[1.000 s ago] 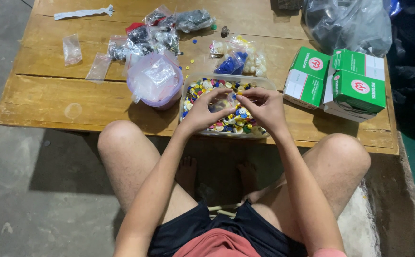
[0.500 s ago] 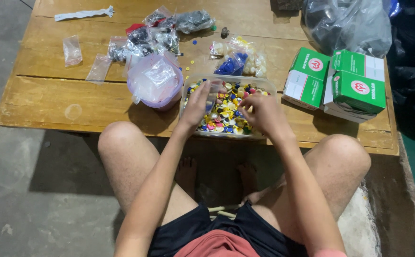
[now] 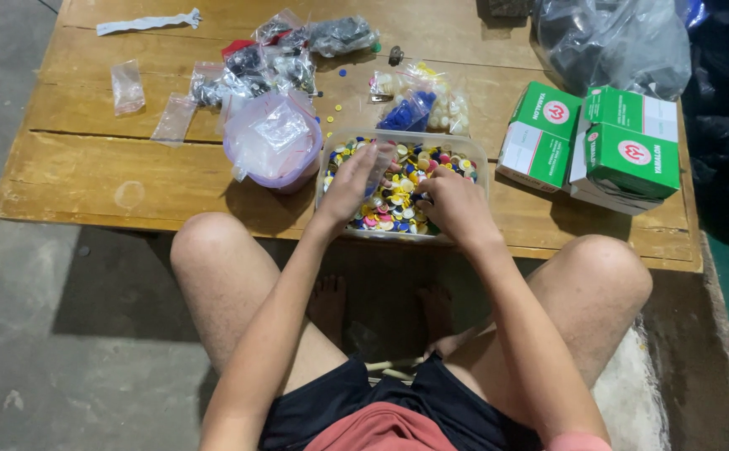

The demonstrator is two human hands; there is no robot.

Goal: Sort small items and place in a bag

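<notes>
Tray (image 3: 473, 159): I see its long axis running left-right, directly under both hands.
Left hand (image 3: 349, 185): pinching clear bag (image 3: 379, 167).
Right hand (image 3: 455, 205): curled into buttons (image 3: 398, 205); grip unclear.

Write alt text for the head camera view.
A seated person's left hand and right hand reach into a clear tray of small colourful buttons on a worn wooden table. A bowl of plastic bags sits left of it, green boxes right.

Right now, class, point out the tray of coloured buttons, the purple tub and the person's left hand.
tray of coloured buttons (image 3: 456, 149), head view, far rim.
purple tub (image 3: 285, 177), head view, front wall.
left hand (image 3: 352, 184), head view, back of hand.
</notes>
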